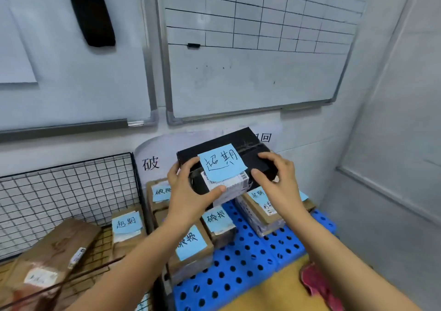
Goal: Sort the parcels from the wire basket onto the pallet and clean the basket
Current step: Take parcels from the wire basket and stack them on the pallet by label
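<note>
Blue-noted black parcel point(222, 158) above pallet point(238, 267)

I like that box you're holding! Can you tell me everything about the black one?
The flat black rectangular box is held tilted above the blue perforated plastic pallet. A light-blue sticky note and a white barcode label sit on top. The left hand and right hand grip its near corners.

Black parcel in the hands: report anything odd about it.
The blue sticky note on the black cardboard parcel sits crooked, and its lower edge overlaps the white shipping label, hiding part of it. The left hand and right hand hold the parcel tilted.
</note>
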